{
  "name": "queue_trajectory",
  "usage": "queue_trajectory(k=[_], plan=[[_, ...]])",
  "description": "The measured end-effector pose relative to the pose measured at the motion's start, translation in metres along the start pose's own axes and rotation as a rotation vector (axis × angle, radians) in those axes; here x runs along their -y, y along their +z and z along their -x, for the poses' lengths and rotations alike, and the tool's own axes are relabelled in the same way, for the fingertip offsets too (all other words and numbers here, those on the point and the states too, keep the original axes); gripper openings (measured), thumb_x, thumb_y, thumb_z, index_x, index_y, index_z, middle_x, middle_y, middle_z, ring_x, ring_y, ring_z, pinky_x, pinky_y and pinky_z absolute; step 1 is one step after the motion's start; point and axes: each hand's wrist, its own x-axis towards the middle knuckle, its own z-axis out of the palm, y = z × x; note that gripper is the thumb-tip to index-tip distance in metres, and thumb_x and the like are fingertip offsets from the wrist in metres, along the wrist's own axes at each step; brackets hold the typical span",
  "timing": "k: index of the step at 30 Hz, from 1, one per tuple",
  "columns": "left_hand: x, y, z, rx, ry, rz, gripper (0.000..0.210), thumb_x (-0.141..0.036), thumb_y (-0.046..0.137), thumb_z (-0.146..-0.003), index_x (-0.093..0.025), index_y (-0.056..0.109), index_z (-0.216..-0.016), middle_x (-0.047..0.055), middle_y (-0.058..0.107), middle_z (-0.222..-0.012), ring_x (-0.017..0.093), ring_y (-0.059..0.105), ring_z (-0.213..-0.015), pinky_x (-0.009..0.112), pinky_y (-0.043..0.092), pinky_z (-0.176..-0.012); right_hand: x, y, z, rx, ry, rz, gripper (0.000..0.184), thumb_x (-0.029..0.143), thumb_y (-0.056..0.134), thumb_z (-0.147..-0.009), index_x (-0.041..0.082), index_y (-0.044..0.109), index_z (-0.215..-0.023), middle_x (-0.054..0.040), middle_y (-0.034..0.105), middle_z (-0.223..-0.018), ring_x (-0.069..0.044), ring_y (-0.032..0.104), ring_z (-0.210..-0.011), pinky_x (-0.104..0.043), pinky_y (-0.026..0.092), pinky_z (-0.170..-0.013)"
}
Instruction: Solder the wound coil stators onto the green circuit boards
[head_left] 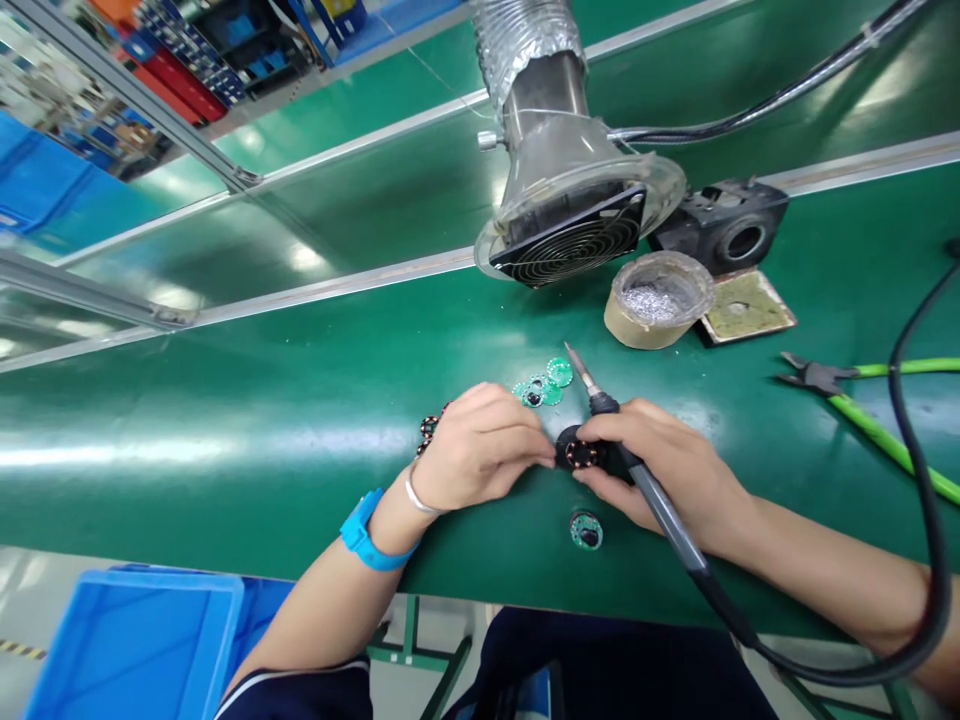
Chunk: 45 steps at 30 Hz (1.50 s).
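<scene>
My right hand (686, 475) is closed around a soldering iron (667, 515), its bare tip pointing up and away to the left. The thumb and a finger of that hand also rest against a small black round part with a copper-wound coil core (581, 455). My left hand (480, 445) is pinched at the left edge of this part; what lies between its fingertips is hidden. Just beyond the hands is a cluster of round green circuit boards (558, 373). Another round circuit board (586, 531) lies nearer me. More copper-wound cores (428, 427) show partly behind my left hand.
A fume extractor fan (574, 240) hangs above the green bench (187, 450). At the back right are a tub of solder scraps (628, 322), a sponge tray (750, 305) and a black iron stand (724, 225). Green-handled cutters (821, 377) and the iron's cable (900, 400) lie right.
</scene>
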Motion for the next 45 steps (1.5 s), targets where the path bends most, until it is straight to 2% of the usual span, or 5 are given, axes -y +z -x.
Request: queue_trajectory(k=[10, 15, 23, 38, 45], plan=[[-0.013, 0.014, -0.005, 0.062, 0.134, -0.023, 0.015, -0.013, 0.053, -0.089, -0.022, 0.065, -0.093, -0.001, 0.072, -0.087, 0.015, 0.061, -0.082, 0.030, 0.046, -0.074, -0.002, -0.001, 0.002, 0.023, -0.008, -0.032, 0.024, 0.017, 0.056, -0.086, 0.022, 0.050, -0.109, -0.0008, 0.059, -0.081, -0.014, 0.053, -0.073, -0.026, 0.046, -0.066], [-0.006, 0.003, -0.005, -0.111, -0.149, -0.051, 0.016, -0.011, 0.053, -0.089, -0.020, 0.063, -0.082, 0.000, 0.068, -0.077, 0.013, 0.061, -0.075, 0.030, 0.047, -0.077, -0.001, 0.001, 0.001, 0.002, -0.002, -0.054, 0.025, 0.018, 0.060, -0.085, 0.021, 0.051, -0.108, -0.0018, 0.063, -0.086, -0.015, 0.055, -0.076, -0.026, 0.046, -0.069], [0.013, 0.012, -0.002, 0.042, -0.353, -0.320, 0.018, -0.025, 0.067, -0.084, -0.015, 0.065, -0.098, 0.006, 0.068, -0.093, 0.020, 0.059, -0.088, 0.036, 0.046, -0.080, -0.002, 0.001, 0.002, -0.005, -0.004, -0.026, 0.022, 0.019, 0.058, -0.086, 0.021, 0.053, -0.107, -0.0020, 0.062, -0.084, -0.015, 0.054, -0.074, -0.026, 0.046, -0.068], [-0.041, 0.013, -0.016, -0.098, -0.784, 0.621, 0.014, -0.027, 0.065, -0.082, -0.015, 0.059, -0.086, -0.003, 0.054, -0.062, 0.006, 0.040, -0.050, 0.020, 0.034, -0.046, 0.011, -0.014, -0.006, -0.119, -0.220, 0.005, 0.030, 0.009, 0.057, -0.086, 0.019, 0.054, -0.115, -0.0059, 0.069, -0.097, -0.017, 0.064, -0.093, -0.031, 0.049, -0.081], [-0.016, 0.005, -0.008, 0.149, -0.610, 0.184, 0.014, -0.012, 0.062, -0.083, -0.017, 0.064, -0.096, 0.004, 0.066, -0.093, 0.015, 0.056, -0.084, 0.032, 0.045, -0.080, 0.003, -0.021, -0.008, 0.045, -0.123, 0.012, 0.029, 0.014, 0.057, -0.085, 0.018, 0.055, -0.114, -0.0004, 0.059, -0.075, -0.013, 0.054, -0.067, -0.027, 0.042, -0.064]])
